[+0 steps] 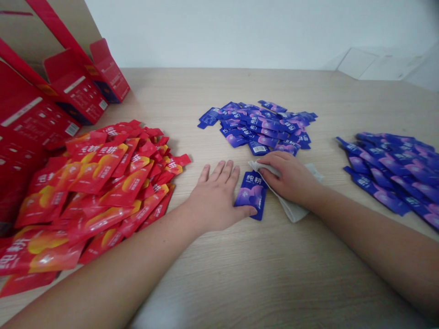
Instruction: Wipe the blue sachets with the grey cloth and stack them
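Observation:
One purple sachet (251, 192) lies flat on the table between my hands, its printed face up and its top end toward the wall. My left hand (219, 198) rests palm down with fingers spread, the thumb on the sachet's lower left part. A white cloth or tissue (295, 210) is bunched in my right hand (288, 176), whose fingers press it at the sachet's top right corner. Part of the cloth hangs out under the palm and wrist. Just beyond my hands is a loose heap of purple sachets (260, 123).
Red and orange pouches (103, 183) are piled at the left. Behind them stand open red cartons (80, 93). Another stack of purple sachets (394, 169) lies at the right. A white wall (233, 34) closes off the table's (206, 82) far edge.

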Demonstrator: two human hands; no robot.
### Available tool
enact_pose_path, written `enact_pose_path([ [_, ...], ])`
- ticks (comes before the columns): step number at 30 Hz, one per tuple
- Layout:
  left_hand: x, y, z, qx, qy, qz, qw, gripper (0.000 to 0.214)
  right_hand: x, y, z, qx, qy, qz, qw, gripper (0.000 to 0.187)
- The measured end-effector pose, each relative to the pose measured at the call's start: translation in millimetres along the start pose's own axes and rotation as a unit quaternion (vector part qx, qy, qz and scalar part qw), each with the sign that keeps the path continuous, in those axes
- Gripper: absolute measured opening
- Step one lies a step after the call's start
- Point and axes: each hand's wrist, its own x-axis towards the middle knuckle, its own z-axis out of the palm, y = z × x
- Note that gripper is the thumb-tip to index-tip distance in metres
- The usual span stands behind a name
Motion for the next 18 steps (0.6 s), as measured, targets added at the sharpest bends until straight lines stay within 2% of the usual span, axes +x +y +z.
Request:
enact_pose_path([
  [2,-1,0,0.5,0.003,-0.003,0.002,1.000,0.114,-2,-5,-5,0.016,0.038,-0.019,0.999,0.019],
  [4,-1,-1,1.2,0.003,-0.001,0.005,1.000,0.114,-6,-17,-11,0.042,0.033,-0.053,0.997,0.019],
  [7,-1,-2,2.2,0.000,0.004,0.011,1.000,0.117,-11,-37,-16,0.094,-0.059,-0.106,0.988,0.018],
  [10,-1,-1,1.6,-0.001,0.006,0.009,1.000,0.119,-11,-46,-15,0.117,-0.125,-0.118,0.978,0.018],
  [13,-1,0,-0.6,-0.001,0.000,0.004,1.000,0.119,-8,-40,-10,0.108,-0.125,-0.096,0.982,0.019],
  [18,-1,1,-1.6,0.000,-0.006,0.003,1.000,0.119,-5,-14,-3,0.076,-0.074,-0.032,0.994,0.018],
])
